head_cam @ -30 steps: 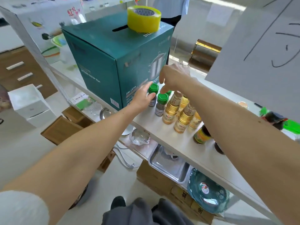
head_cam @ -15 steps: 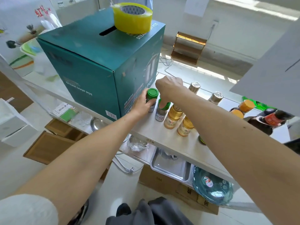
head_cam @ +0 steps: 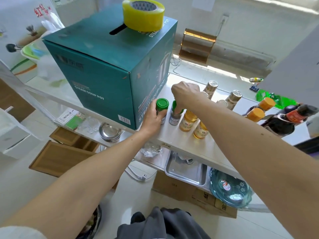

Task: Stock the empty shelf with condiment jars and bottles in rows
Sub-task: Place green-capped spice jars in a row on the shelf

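Left hand (head_cam: pixel 152 118) grips a green-capped jar (head_cam: pixel 162 107) beside the teal box (head_cam: pixel 107 71). Right hand (head_cam: pixel 185 94) pinches its neighbour (head_cam: pixel 176 112); advise seating both upright, labels outward

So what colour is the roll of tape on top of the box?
Yellow; the tape roll shows clearly in the head view.

We see the left hand (head_cam: pixel 152 119) wrapped round a green-capped jar (head_cam: pixel 162 107) that stands on the white shelf (head_cam: pixel 174 135), just beside the teal box (head_cam: pixel 107 75). The right hand (head_cam: pixel 185 95) grips the cap of a second jar (head_cam: pixel 175 113) from above. Next to it stand two amber bottles (head_cam: pixel 188 120), then silver-capped bottles (head_cam: pixel 211 88) further back and dark bottles (head_cam: pixel 278 123) to the right. A yellow tape roll (head_cam: pixel 143 14) sits on the box. Below we see a steel tray (head_cam: pixel 185 171) and a blue glass bowl (head_cam: pixel 230 188).
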